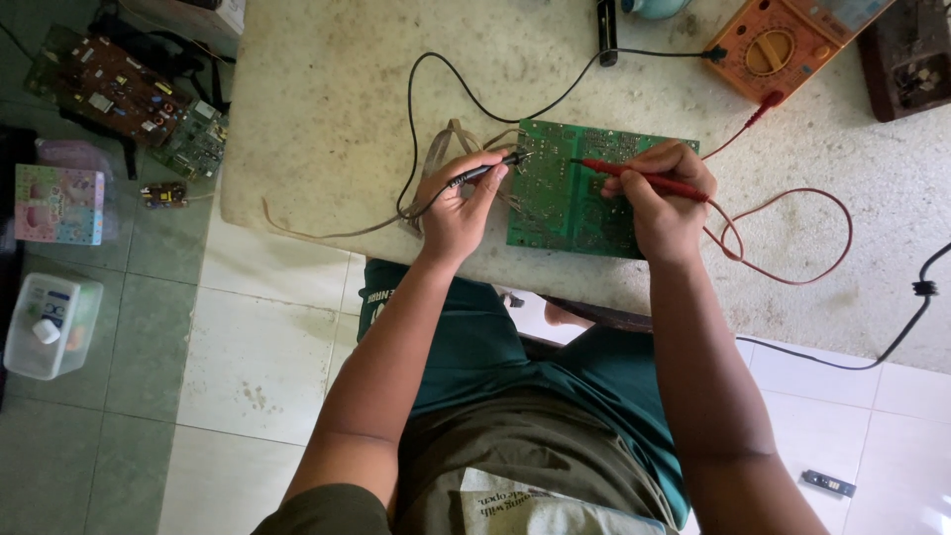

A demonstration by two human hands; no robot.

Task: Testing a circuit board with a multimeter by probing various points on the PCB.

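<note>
A green circuit board (563, 203) lies solder side up near the front edge of a pale worktable (327, 109). My left hand (456, 203) grips a black test probe (485, 171), its tip touching the board's upper left corner. My right hand (666, 198) grips a red test probe (644, 179), whose tip rests on the board's upper middle. Black and red leads run back to an orange multimeter (778, 45) at the far right of the table.
Another circuit board (124, 99) and a small part (163, 193) lie on the floor at left, beside a patterned box (59, 203) and a clear plastic container (50, 322). A dark object (906, 59) sits at the table's far right. A black cable (906, 322) hangs off the right.
</note>
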